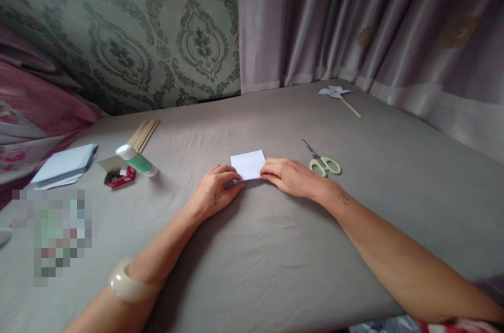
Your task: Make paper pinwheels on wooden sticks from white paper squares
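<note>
A small white sheet of paper (248, 164) lies on the grey cloth in front of me, its near edge doubled over or lifted slightly. My left hand (218, 186) pinches the paper's near left corner between thumb and fingers. At the near right corner, my right hand (286, 175) grips the same sheet with its fingertips. Just beyond my right wrist rest scissors (325, 165) with pale green handles, their blades pointing away to the left.
To the left are a glue stick (137, 160), a small red box (120, 178), several wooden sticks (144, 135) and a stack of paper (65, 163). A paper pinwheel (334, 92) on a stick lies at the far right. Curtains (299, 23) hang behind the cloth-covered surface (252, 259).
</note>
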